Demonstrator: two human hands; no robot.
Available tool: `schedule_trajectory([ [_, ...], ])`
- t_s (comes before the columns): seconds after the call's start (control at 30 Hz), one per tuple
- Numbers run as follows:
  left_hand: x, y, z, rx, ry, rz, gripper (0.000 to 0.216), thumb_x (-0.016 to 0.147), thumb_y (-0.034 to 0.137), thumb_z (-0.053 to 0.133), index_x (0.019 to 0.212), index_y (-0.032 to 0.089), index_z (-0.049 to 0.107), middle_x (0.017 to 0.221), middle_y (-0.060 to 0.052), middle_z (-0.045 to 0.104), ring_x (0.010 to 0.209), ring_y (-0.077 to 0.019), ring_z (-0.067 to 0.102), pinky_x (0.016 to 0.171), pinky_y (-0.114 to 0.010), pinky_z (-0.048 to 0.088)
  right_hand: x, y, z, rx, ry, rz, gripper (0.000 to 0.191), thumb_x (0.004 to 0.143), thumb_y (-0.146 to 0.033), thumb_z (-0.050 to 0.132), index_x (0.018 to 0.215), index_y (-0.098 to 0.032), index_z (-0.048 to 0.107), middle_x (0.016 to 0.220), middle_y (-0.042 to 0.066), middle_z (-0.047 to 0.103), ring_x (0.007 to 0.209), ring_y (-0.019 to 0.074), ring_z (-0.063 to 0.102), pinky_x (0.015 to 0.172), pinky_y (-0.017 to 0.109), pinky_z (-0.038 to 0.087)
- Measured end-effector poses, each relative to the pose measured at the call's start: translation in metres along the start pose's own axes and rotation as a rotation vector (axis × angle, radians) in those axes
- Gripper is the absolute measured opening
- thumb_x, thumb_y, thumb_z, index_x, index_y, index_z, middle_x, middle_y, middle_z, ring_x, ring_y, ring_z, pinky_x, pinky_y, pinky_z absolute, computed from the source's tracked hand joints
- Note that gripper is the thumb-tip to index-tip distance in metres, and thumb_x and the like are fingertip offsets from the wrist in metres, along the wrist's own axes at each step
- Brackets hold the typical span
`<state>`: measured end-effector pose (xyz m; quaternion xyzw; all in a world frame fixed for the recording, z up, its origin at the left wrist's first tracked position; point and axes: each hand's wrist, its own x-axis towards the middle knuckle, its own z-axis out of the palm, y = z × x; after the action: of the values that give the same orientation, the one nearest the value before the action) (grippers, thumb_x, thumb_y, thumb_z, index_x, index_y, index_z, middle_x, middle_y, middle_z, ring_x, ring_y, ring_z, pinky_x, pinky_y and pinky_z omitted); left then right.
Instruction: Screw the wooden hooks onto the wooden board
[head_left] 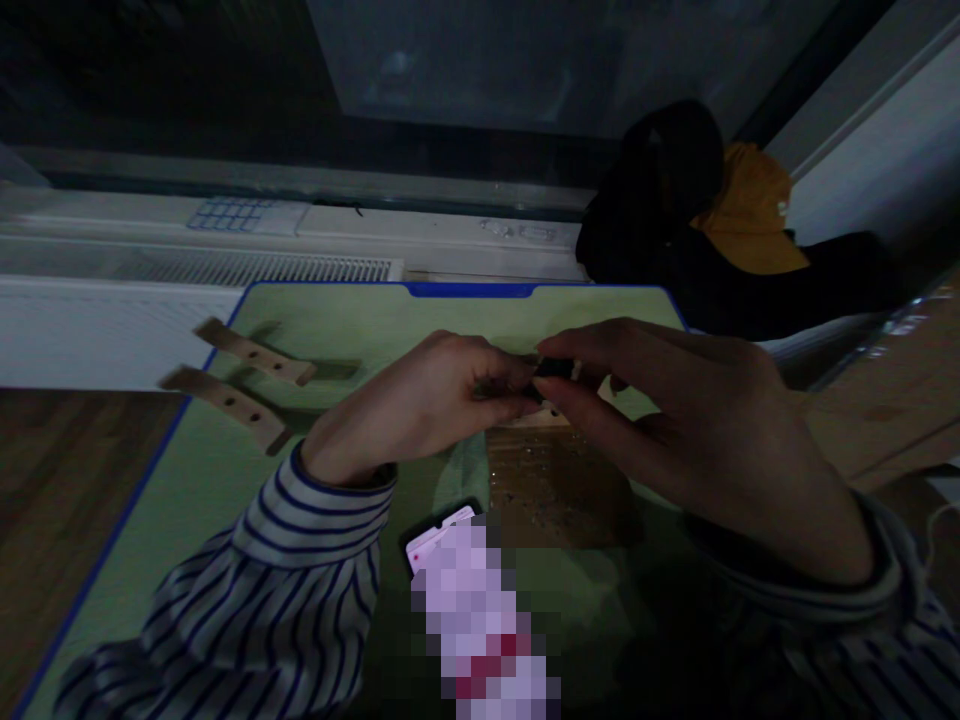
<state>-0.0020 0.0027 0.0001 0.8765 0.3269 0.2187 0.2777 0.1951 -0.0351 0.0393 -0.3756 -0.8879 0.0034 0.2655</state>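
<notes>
My left hand (pixel 427 400) and my right hand (pixel 675 420) meet above the middle of a green mat (pixel 465 320) with a blue edge. Both pinch a small dark object (pixel 553 368) between their fingertips; I cannot make out what it is. Under the hands lies a brown wooden board (pixel 551 485) with small specks on it. Both sleeves are striped white and dark blue.
Two wooden strips with holes (pixel 255 352) (pixel 225 400) lie at the mat's left. A phone with a lit screen (pixel 480 610) rests near me. A white radiator (pixel 112 300) runs along the back, and a dark and yellow bundle of clothing (pixel 720 210) sits at the right.
</notes>
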Motion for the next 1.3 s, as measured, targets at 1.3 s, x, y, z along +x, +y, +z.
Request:
schedule_trajectory([
  [1.3,0.0001,0.0014,-0.0006,0.064,0.064,0.007,0.013,0.081,0.030,0.060,0.084,0.020,0.068,0.075,0.001,0.069,0.070,-0.0121,0.062,0.061,-0.022,0.042,-0.0008,-0.0038,0.0009,0.030,-0.026,0.030,0.022,0.085,-0.020,0.053,0.106,-0.017,0.059,0.099,0.002,0.068,0.082,0.0124,0.065,0.071,0.022,0.051],
])
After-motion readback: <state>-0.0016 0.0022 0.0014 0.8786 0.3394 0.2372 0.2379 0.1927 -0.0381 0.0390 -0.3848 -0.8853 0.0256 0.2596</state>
